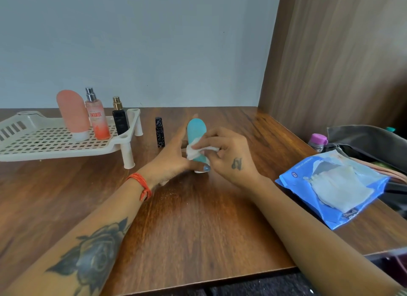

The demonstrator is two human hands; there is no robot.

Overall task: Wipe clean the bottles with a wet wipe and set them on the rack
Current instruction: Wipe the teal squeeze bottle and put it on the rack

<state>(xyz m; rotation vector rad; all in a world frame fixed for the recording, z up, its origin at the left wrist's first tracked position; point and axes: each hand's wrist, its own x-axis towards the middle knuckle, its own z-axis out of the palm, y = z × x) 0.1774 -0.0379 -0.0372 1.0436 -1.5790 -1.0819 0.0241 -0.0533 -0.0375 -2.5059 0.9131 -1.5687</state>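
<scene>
A teal squeeze bottle (196, 128) stands cap-down at the table's middle. My left hand (170, 158) holds its lower part from the left, thumb wrapped under near the white cap. My right hand (226, 154) pinches a white wet wipe (193, 151) against the bottle's front. On the white perforated rack (44, 145) at the left stand a peach squeeze bottle (73, 113), a pink spray bottle (97, 117) and a black spray bottle (120, 117). A small black patterned tube (159, 132) stands on the table just right of the rack.
A blue wet-wipe pack (334, 185) with a wipe sticking out lies at the right table edge. Behind it are a dark open bag (370, 141) and a small bottle with a pink cap (318, 141). A wooden panel (341, 53) walls the right side.
</scene>
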